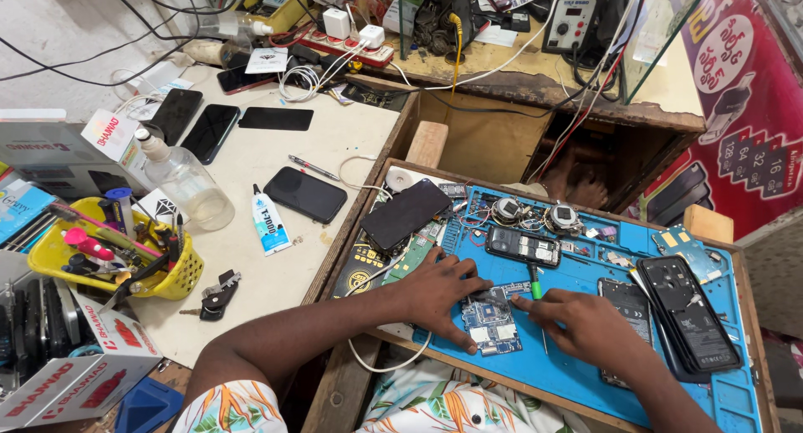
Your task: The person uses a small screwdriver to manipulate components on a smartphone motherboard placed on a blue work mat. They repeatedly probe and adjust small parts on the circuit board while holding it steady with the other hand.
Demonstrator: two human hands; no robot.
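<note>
While my left hand presses flat on the circuit board and my right hand pinches the green-handled screwdriver, a slip could gouge it

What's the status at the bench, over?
Left hand pressing circuit board flat on blue mat. Right hand gripping green-handled screwdriver. Nothing blocking.

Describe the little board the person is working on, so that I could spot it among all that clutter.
Find the blue work mat in the wooden tray on the right. Near its front edge, the left hand presses on a small blue circuit board, while the right hand holds a green-handled screwdriver beside it. Unlike the dark phones around it, it is bare, blue and studded with silver parts.
</note>
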